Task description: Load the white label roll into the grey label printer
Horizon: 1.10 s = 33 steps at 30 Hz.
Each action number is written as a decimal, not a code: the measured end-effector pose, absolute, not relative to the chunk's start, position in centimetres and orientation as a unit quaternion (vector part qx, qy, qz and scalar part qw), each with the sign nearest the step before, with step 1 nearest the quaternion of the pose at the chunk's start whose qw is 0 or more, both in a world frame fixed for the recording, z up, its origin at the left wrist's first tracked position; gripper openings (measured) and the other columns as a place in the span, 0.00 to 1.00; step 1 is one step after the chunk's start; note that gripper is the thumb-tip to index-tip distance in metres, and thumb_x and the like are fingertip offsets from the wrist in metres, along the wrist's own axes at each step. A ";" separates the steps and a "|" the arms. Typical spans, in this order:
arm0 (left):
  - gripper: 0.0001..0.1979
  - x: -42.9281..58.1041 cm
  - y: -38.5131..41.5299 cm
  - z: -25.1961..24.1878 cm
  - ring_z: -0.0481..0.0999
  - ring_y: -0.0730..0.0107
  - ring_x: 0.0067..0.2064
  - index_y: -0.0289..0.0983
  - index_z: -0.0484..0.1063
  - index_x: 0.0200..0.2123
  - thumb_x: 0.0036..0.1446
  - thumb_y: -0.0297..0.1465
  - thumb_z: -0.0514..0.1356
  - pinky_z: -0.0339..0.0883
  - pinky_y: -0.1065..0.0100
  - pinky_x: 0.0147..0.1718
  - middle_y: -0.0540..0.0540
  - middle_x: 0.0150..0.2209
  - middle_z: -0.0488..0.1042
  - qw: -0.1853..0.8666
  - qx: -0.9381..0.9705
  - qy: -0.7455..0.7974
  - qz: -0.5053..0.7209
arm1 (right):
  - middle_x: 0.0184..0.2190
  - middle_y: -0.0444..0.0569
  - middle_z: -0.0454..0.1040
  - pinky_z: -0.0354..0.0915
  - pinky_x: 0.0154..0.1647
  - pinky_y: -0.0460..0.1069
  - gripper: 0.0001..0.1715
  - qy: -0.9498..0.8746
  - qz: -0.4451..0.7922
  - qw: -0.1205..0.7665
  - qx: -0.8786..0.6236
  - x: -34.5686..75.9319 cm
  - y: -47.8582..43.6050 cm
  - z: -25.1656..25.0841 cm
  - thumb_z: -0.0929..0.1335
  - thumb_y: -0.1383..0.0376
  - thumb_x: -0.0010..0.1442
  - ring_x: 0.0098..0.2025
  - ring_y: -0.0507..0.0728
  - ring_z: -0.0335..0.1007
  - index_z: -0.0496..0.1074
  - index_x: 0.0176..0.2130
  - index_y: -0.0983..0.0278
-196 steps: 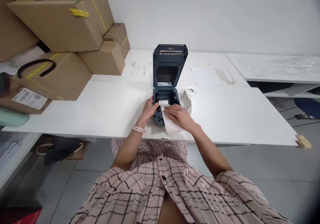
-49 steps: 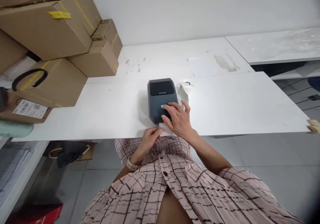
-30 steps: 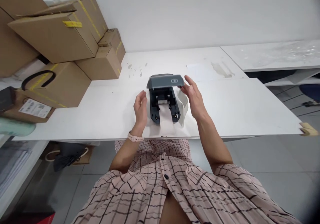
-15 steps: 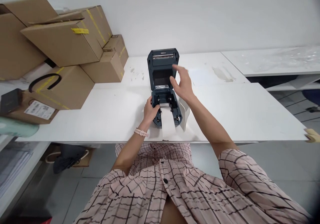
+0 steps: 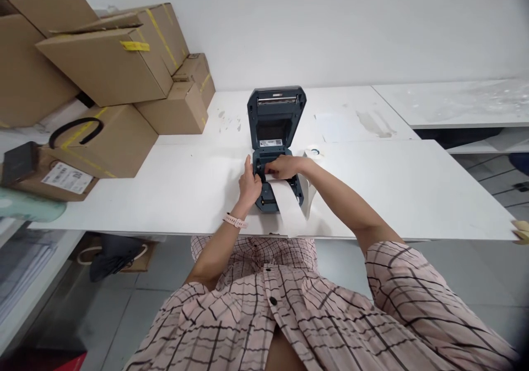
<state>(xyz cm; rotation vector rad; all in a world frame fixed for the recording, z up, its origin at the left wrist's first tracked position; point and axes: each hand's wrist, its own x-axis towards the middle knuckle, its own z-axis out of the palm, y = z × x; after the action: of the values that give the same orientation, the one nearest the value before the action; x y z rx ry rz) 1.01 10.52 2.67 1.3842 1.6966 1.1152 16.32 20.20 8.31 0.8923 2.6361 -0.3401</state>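
A dark grey printer (image 5: pixel 270 201) stands on the white table with its lid (image 5: pixel 276 118) raised. From its inside a white paper strip (image 5: pixel 288 205) runs out over the front, slanting right. My left hand (image 5: pixel 249 185) rests on the printer's left edge, index finger raised and thumb over the rim, the fingers apart. My right hand (image 5: pixel 282 167) reaches into the middle of the open printer, above the inner end of the strip, with curled fingers; what they grip is hidden. Right of the printer, partly behind my right forearm, is a white roll (image 5: pixel 314 152) with loose paper beside it.
Stacked cardboard boxes (image 5: pixel 109 68) fill the table's left side, with a black curved handle and a light green roll (image 5: pixel 35 204) near the front. The white table (image 5: pixel 392 189) extends right, and its front edge runs close to my body. A white wall stands behind.
My right hand has moved from beside the raised lid down into the printer, its fingers now curled. The paper strip has swung to the right. My left index finger has lifted. The white roll now shows.
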 end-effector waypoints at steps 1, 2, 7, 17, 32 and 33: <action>0.42 1.0 10.5 2.6 0.65 0.48 0.71 0.42 0.45 0.76 0.61 0.26 0.57 0.55 0.43 0.70 0.39 0.70 0.68 0.330 0.536 0.653 0.422 | 0.49 0.53 0.83 0.68 0.48 0.52 0.27 0.927 -0.142 0.169 0.303 16.5 20.5 8.6 0.68 0.66 0.62 0.49 0.63 0.78 0.74 0.60 0.61; 0.42 1.0 10.5 2.6 0.65 0.49 0.71 0.42 0.44 0.76 0.62 0.25 0.56 0.56 0.43 0.70 0.40 0.70 0.67 0.325 0.539 0.654 0.419 | 0.50 0.53 0.82 0.69 0.47 0.52 0.29 0.926 -0.173 0.164 0.291 16.7 20.8 8.9 0.69 0.65 0.61 0.48 0.62 0.78 0.73 0.61 0.62; 0.39 1.0 10.5 2.1 0.66 0.50 0.71 0.43 0.46 0.75 0.64 0.24 0.54 0.59 0.43 0.68 0.39 0.70 0.67 0.308 0.548 0.654 0.421 | 0.51 0.55 0.78 0.68 0.43 0.51 0.32 0.905 -0.391 0.045 0.163 20.5 20.1 11.0 0.71 0.59 0.65 0.45 0.59 0.73 0.69 0.65 0.64; 0.35 0.8 10.2 1.6 0.65 0.51 0.72 0.44 0.48 0.74 0.67 0.28 0.54 0.60 0.43 0.67 0.36 0.72 0.63 0.316 0.551 0.635 0.440 | 0.49 0.52 0.78 0.69 0.53 0.57 0.17 0.755 -0.480 -0.275 0.353 39.8 11.0 7.2 0.76 0.57 0.60 0.54 0.62 0.73 0.75 0.48 0.55; 0.33 0.7 10.2 1.3 0.64 0.50 0.72 0.45 0.50 0.74 0.68 0.31 0.54 0.59 0.42 0.69 0.38 0.72 0.64 0.314 0.559 0.624 0.448 | 0.61 0.53 0.75 0.65 0.67 0.69 0.41 0.616 -0.444 -0.345 0.553 42.4 15.6 1.5 0.79 0.52 0.49 0.64 0.68 0.70 0.71 0.60 0.51; 0.33 0.7 10.1 1.4 0.63 0.49 0.72 0.45 0.50 0.74 0.68 0.31 0.54 0.60 0.42 0.68 0.38 0.72 0.63 0.314 0.560 0.626 0.443 | 0.62 0.53 0.74 0.64 0.69 0.69 0.41 0.627 -0.429 -0.361 0.542 42.0 16.2 2.2 0.79 0.51 0.50 0.66 0.68 0.68 0.70 0.61 0.50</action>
<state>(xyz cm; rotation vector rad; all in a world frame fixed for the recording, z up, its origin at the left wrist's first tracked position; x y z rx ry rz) 0.74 10.14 1.42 1.4757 1.6502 1.1671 41.96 16.15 2.22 2.2535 2.6073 -1.7829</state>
